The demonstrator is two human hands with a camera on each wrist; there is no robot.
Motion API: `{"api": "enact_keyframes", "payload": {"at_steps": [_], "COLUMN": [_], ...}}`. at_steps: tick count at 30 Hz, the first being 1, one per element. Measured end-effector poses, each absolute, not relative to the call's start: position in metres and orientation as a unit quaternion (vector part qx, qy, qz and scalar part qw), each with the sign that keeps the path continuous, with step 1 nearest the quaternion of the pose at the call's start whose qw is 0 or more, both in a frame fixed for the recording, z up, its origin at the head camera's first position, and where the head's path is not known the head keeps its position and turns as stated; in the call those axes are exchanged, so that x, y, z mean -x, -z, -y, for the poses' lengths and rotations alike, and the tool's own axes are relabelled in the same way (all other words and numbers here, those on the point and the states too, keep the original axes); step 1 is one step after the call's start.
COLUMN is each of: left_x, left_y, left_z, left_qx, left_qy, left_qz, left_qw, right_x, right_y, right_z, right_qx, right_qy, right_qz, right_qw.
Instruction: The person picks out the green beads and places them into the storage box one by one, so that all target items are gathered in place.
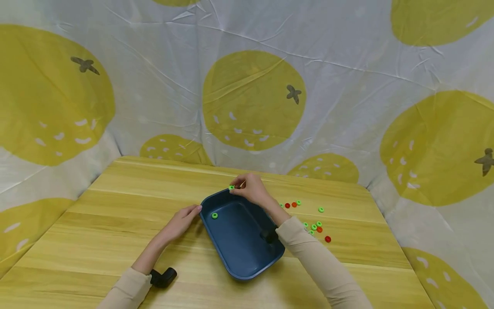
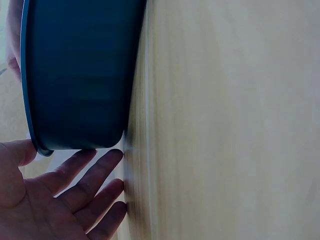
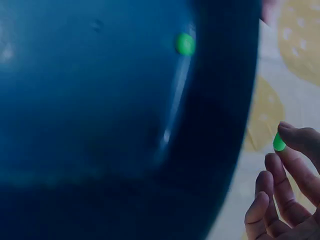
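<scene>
A dark blue rectangular tub stands at an angle on the wooden table. At its far left corner my left hand touches it. In the left wrist view the thumb lies at the rim, and the spread, fairly straight fingers reach to the outer wall and table. My right hand pinches a small green ring-shaped bead between thumb and forefinger, over the far rim; the bead also shows in the right wrist view. Inside the tub lies another green bead. My right forearm hides part of the tub.
Several green, orange and red beads lie scattered on the table right of the tub. Black wrist cameras stick out from both sleeves. A fabric backdrop with yellow fruit shapes hangs behind the table.
</scene>
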State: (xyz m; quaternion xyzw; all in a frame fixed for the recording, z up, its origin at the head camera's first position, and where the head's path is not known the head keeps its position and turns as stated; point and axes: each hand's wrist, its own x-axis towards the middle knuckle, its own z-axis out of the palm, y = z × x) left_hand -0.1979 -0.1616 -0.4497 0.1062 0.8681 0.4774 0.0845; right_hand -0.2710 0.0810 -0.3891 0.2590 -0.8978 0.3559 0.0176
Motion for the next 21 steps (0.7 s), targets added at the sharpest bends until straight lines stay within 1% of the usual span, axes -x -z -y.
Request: {"api": "enact_keyframes", "payload": {"at_steps": [8, 13, 21], "left_x": [0.199, 0.198, 0.198], "left_y": [0.449, 0.449, 0.449], "left_z": [0.162, 0.162, 0.161], "left_qx": [-0.101, -0.097, -0.101], "left_qy": [-0.478, -0.479, -0.480], "left_qz": [-0.869, -0.868, -0.867], "left_qw": [0.085, 0.087, 0.085], "right_x": [0.263, 0.260, 0.254], "right_y": [0.415, 0.431, 0.443], "right_z": [-0.058, -0.052, -0.047], "right_qx": [-0.296, -0.282, -0.259], "right_qy": [-0.304, -0.277, -0.226], "right_qz": [0.905, 0.918, 0.938], "right_qw": [-0.020, -0.043, -0.049]}}
